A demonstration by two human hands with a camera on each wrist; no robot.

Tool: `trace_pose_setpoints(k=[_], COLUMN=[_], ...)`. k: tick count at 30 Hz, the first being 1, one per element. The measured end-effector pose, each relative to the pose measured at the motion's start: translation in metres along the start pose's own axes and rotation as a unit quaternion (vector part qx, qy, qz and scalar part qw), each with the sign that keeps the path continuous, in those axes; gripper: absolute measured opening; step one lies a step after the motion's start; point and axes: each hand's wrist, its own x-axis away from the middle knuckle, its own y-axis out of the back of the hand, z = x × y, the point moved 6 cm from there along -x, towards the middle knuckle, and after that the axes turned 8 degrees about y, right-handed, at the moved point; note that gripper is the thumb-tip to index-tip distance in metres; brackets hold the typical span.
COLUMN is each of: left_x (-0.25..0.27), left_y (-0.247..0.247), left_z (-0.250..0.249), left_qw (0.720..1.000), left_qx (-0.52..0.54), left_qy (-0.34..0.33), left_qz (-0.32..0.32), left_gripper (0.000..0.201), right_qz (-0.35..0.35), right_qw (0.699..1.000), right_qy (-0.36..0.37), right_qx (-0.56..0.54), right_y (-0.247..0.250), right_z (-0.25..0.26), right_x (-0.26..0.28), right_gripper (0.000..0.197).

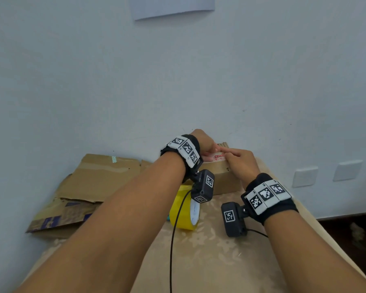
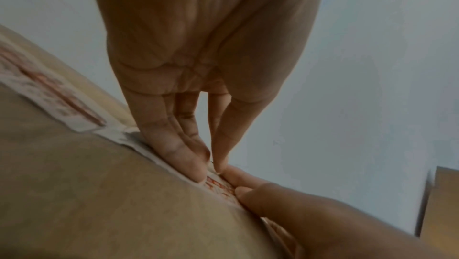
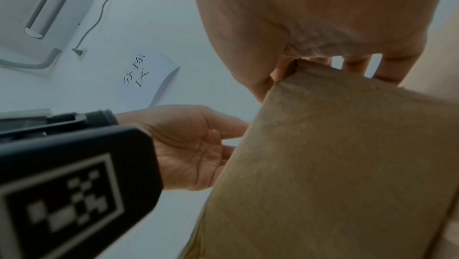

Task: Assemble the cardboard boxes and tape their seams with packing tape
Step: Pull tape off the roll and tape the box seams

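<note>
A small brown cardboard box (image 1: 222, 178) stands at the far end of the table against the wall. A white label with red print (image 1: 217, 157) runs across its top. My left hand (image 1: 205, 144) lies on the box top with straight fingers (image 2: 183, 157) pressing the label (image 2: 49, 96) flat. My right hand (image 1: 239, 161) reaches over the box's near right corner, its fingertips (image 2: 238, 177) pressing the top beside the left ones, thumb (image 3: 258, 86) against the box side (image 3: 335, 165). A yellow roll of packing tape (image 1: 184, 210) stands on the table just in front of the box, under my left wrist.
Flattened cardboard boxes (image 1: 89, 187) lie stacked at the table's left side against the wall. The table carries a beige patterned cloth (image 1: 220, 261). A black cable (image 1: 173, 240) runs from the left wrist camera toward me. Wall sockets (image 1: 304, 176) sit to the right.
</note>
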Motion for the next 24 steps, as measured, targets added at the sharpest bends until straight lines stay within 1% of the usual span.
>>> trace_pose_setpoints(k=[2,5,6,8,12,17,21,24], left_x=[-0.001,0.002,0.004,0.006,0.014,0.028,0.038,0.043], left_y=[0.0,0.005,0.008,0.014,0.034,0.067,0.084,0.092], left_z=[0.0,0.0,0.0,0.003,0.008,0.011,0.012,0.017], left_qw=[1.0,0.999,0.999,0.998,0.994,0.978,0.965,0.96], left_qx=[0.009,0.039,0.045,0.056,0.108,0.207,0.262,0.277], left_qy=[-0.003,-0.003,-0.002,-0.004,-0.004,-0.016,-0.02,-0.02], left_qz=[0.01,0.025,0.027,0.03,0.034,0.026,0.021,0.022], left_gripper=[0.023,0.02,0.021,0.024,0.024,0.031,0.031,0.026], right_qz=[0.001,-0.005,-0.009,-0.018,-0.038,-0.047,-0.026,-0.004], right_qw=[1.0,1.0,1.0,0.999,0.998,0.998,0.998,0.999], right_qy=[0.004,0.007,0.01,0.014,0.006,-0.003,-0.002,-0.013], right_qx=[0.008,0.014,0.018,0.025,0.04,0.044,0.053,0.046], right_y=[0.0,0.001,0.002,0.002,0.002,-0.001,-0.003,-0.001], right_z=[0.0,0.005,0.006,0.008,0.014,0.02,0.021,0.02], right_x=[0.0,0.004,0.005,0.006,0.011,0.02,0.025,0.025], right_gripper=[0.04,0.024,0.022,0.024,0.026,0.032,0.034,0.035])
